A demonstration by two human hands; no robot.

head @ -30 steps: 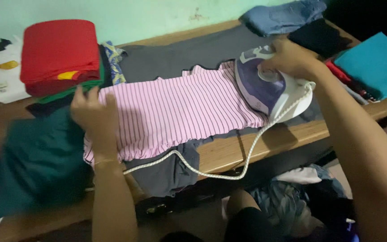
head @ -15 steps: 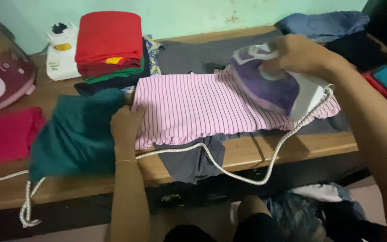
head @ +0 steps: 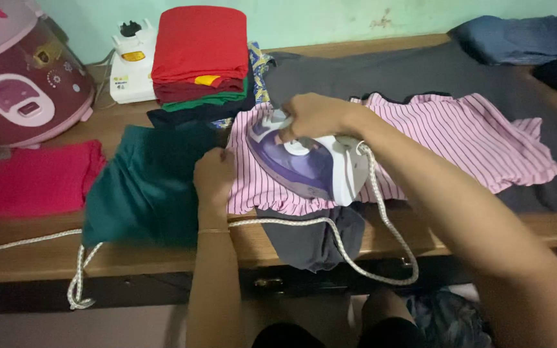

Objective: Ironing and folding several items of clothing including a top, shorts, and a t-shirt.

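Note:
A pink striped garment (head: 459,138) lies flat on a grey cloth (head: 388,74) spread over the wooden table (head: 130,261). My right hand (head: 314,116) grips the handle of a purple and white iron (head: 304,164), which rests on the garment's left part. My left hand (head: 214,174) presses down the garment's left edge, beside a dark green cloth (head: 143,187). The iron's white braided cord (head: 369,251) loops off the table's front edge.
A stack of folded red, green and dark clothes (head: 198,58) stands at the back. A pink rice cooker (head: 20,84) and a white appliance (head: 130,64) sit at the back left. A magenta cloth (head: 33,177) lies left, blue clothes (head: 523,35) at the far right.
My right hand has slid the iron leftward across the striped garment, close to my left hand. The view has shifted left, bringing the rice cooker fully in.

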